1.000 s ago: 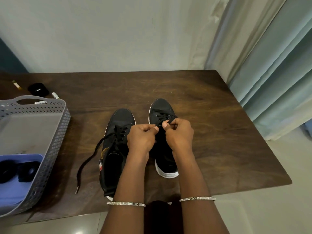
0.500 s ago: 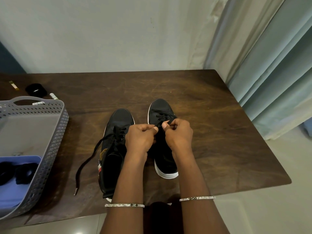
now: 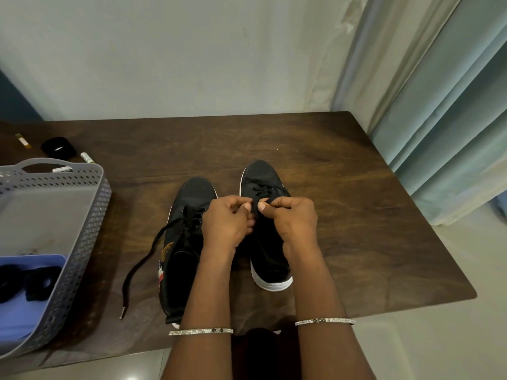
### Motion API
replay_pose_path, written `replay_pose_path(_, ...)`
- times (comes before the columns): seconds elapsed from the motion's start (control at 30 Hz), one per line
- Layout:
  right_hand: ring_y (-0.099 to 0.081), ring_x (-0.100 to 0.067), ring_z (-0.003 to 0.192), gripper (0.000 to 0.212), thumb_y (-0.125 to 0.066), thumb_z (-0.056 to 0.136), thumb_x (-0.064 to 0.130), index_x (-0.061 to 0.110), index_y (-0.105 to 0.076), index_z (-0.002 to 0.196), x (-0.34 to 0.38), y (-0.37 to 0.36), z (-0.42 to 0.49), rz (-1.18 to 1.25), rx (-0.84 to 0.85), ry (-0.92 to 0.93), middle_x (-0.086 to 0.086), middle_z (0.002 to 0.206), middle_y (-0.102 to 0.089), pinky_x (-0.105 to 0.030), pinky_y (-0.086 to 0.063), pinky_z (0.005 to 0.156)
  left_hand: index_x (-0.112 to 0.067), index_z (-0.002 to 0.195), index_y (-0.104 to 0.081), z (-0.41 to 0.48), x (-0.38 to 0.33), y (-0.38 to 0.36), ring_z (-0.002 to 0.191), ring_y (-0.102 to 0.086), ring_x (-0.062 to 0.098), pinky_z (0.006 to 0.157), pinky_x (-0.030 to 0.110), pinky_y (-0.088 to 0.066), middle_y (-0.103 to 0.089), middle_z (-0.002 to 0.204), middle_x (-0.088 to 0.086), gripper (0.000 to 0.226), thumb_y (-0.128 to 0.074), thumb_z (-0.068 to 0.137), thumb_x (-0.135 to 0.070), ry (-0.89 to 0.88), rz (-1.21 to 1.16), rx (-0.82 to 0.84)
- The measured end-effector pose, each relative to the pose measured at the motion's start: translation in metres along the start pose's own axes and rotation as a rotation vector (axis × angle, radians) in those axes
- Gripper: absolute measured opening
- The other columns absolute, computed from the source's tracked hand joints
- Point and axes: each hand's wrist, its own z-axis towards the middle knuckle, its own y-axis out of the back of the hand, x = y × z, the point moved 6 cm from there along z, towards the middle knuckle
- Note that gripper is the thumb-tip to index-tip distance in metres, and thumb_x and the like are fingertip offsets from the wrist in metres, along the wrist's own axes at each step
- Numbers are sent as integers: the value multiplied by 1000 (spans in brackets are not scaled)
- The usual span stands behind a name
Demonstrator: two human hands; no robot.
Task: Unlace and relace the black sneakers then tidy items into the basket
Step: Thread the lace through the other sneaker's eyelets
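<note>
Head view: both forearms reach up from below. The left hand (image 3: 227, 224) and right hand (image 3: 294, 221), fingers curled, pinch the black lace (image 3: 262, 191) over the right sneaker (image 3: 260, 173) on the dark wooden table (image 3: 351, 215). The perforated grey basket (image 3: 90, 231) stands far left.

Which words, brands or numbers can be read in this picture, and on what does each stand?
No text can be read.
On the left sneaker: an embroidered patch on its side, too blurred to read.
On the small white cylinders behind the basket: marks too small to read.
</note>
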Motion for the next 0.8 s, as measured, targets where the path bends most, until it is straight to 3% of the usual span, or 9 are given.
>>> replay_pose_path(0.1, -75, -22, 84, 10, -83, 79, 9, 15, -80, 72, -3, -1, -1, 95, 59, -57, -3, 79, -78, -45, -62, 85, -27, 89, -72, 0, -10, 1, 63, -70, 8, 72, 35, -61, -72, 70, -6, 7, -68, 94, -25, -127, 278, -62)
replay_pose_path(0.23, -75, -24, 86, 16, -79, 77, -3, 12, -79, 79, -4, 1, -2, 144, 113, -112, -7, 82, -77, -39, -62, 85, -25, 86, -72, -1, -18, 1, 80, -69, 17, 75, 37, -57, -70, 76, -7, 10, -66, 93, -29, -165, 388, -74)
replay_pose_path(0.3, -74, -21, 85, 22, -79, 75, -8, 11, -78, 84, -5, 3, -1, 167, 130, -131, -5, 82, -76, -33, -60, 83, -20, 80, -71, 2, -16, 5, 81, -69, 22, 75, 40, -59, -71, 76, -3, 15, -64, 92, -26, -117, 185, -93)
replay_pose_path(0.4, -72, -18, 86, 31, -78, 72, -14, 11, -78, 90, -7, 2, -1, 217, 161, -158, -3, 84, -74, -29, -59, 83, -15, 85, -68, -5, -29, 12, 80, -67, 12, 68, 26, -54, -72, 84, -4, 17, -57, 98, -17, -51, -388, 2)
replay_pose_path(0.47, -71, -17, 86, 33, -76, 72, -17, 11, -78, 90, -6, 2, -1, 236, 180, -153, -2, 82, -71, -30, -59, 86, -17, 92, -62, -14, -47, 14, 95, -71, 10, 87, 26, -54, -75, 99, -2, 16, -50, 102, -17, -82, -821, 195)
replay_pose_path(0.53, -70, -19, 86, 34, -74, 73, -18, 12, -79, 88, -6, 1, -2, 232, 197, -145, -1, 79, -70, -32, -59, 89, -17, 89, -56, -16, -52, 16, 83, -71, 12, 93, 33, -55, -73, 87, 0, 19, -44, 104, -16, -82, -1066, 303)
replay_pose_path(0.63, -70, -19, 87, 35, -73, 74, -19, 12, -79, 87, -4, 2, -2, 226, 199, -139, -1, 78, -69, -35, -59, 93, -17, 85, -52, -9, -41, 14, 52, -46, 7, 67, 32, -53, -51, 61, -6, 19, -47, 103, -17, -123, -628, 125)
replay_pose_path(0.73, -69, -19, 83, 31, -73, 74, -19, 11, -78, 84, -3, 1, -2, 218, 202, -122, -1, 75, -68, -40, -59, 95, -23, 100, -56, -4, -37, 9, 58, -49, 10, 59, 31, -41, -53, 67, -6, 6, -60, 97, -24, -304, 185, -42)
replay_pose_path(0.8, -69, -20, 83, 29, -74, 75, -18, 9, -77, 85, -2, 2, -2, 205, 203, -118, -2, 76, -68, -40, -59, 95, -24, 104, -59, -1, -31, 0, 68, -53, 11, 61, 30, -38, -55, 74, -6, 10, -63, 94, -22, -316, 425, 7)
